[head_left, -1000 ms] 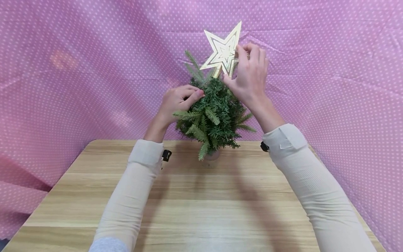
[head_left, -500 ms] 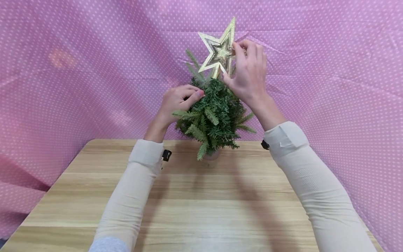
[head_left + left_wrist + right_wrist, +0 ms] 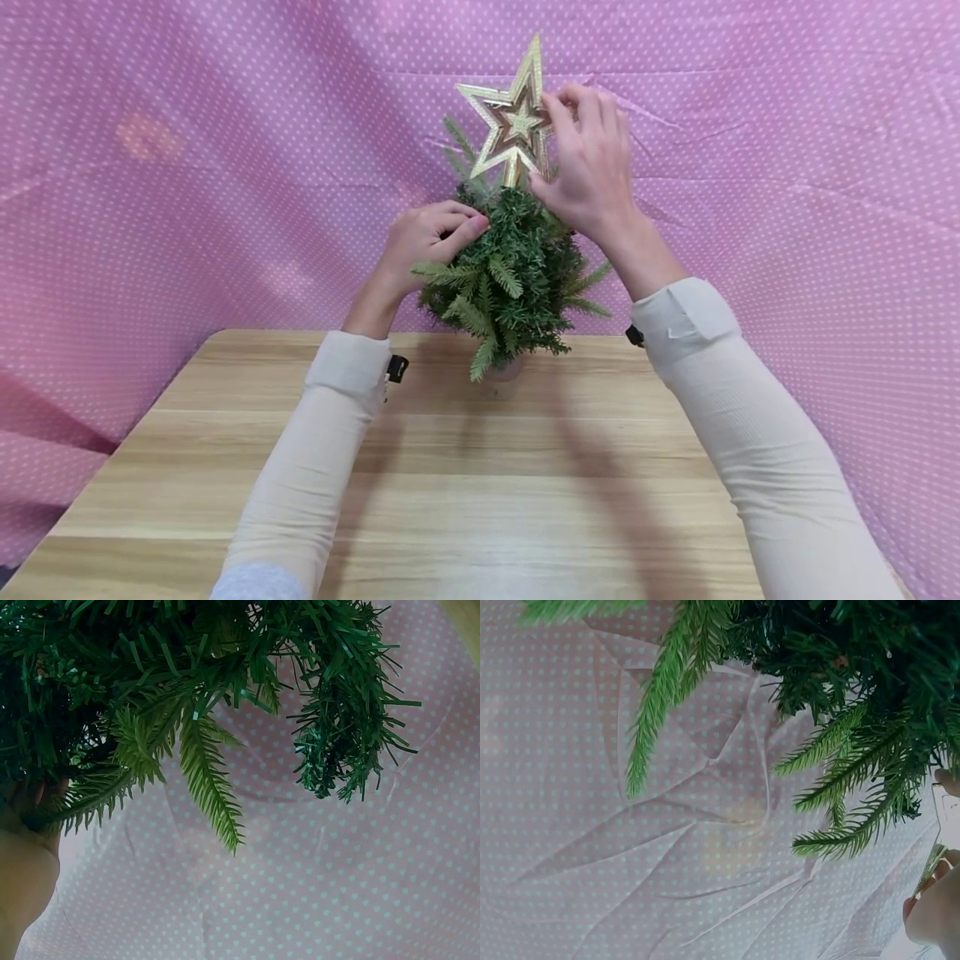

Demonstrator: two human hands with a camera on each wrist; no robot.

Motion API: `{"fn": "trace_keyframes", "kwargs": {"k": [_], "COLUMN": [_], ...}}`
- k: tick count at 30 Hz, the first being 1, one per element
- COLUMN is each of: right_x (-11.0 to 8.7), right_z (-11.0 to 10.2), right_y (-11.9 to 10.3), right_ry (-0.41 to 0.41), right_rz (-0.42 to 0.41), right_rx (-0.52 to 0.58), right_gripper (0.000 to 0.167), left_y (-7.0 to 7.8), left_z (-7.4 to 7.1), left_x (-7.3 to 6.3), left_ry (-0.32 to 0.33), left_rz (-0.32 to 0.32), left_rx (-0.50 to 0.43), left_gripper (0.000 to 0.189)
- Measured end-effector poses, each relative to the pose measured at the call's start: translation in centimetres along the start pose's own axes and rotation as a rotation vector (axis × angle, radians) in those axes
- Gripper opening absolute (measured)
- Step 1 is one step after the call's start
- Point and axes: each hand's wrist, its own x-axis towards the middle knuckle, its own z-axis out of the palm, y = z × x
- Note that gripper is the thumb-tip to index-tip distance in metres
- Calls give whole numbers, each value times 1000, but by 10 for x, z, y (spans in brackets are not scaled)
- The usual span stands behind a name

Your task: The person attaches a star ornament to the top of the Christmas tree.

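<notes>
A small artificial Christmas tree (image 3: pixel 517 267) stands at the back of the table, its green branches spreading over a pale round base (image 3: pixel 504 368). On its tip sits a gold star topper (image 3: pixel 521 125) with a smaller star inside, nearly upright. My right hand (image 3: pixel 592 167) holds the star by its right side, fingers near the upper edge and thumb by the lower point. My left hand (image 3: pixel 431 237) pinches into the branches on the left near the top; its fingertips are partly hidden in the needles. Branches (image 3: pixel 210 772) fill much of the left wrist view.
Behind the tree hangs a pink cloth (image 3: pixel 300 125) with white dots, running down both sides. The wooden table (image 3: pixel 480 483) extends toward me, with arm shadows across it. Each wrist carries a small black camera.
My right hand has moved slightly left, turning the gold star topper from leaning right to nearly upright. My left hand and the tree stay about where they were.
</notes>
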Motion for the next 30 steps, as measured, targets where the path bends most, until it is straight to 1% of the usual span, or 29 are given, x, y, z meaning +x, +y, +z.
{"fn": "trace_keyframes", "kwargs": {"k": [5,16,23,30], "right_x": [3,12,15,16], "right_z": [0,-4,-4,-4], "right_y": [0,-3,-4,-4], "right_ry": [-24,-127,-132,-158], "right_rz": [-25,-11,-41,-38], "right_rx": [-11,-26,-29,-45], "right_gripper": [75,76,75,76], "left_y": [0,0,0,0], "left_z": [0,0,0,0], "left_x": [0,2,2,1], "left_ry": [2,4,4,7], "left_rz": [-3,9,8,10], "left_rx": [-6,-6,-7,7], "left_gripper": [40,39,39,39]}}
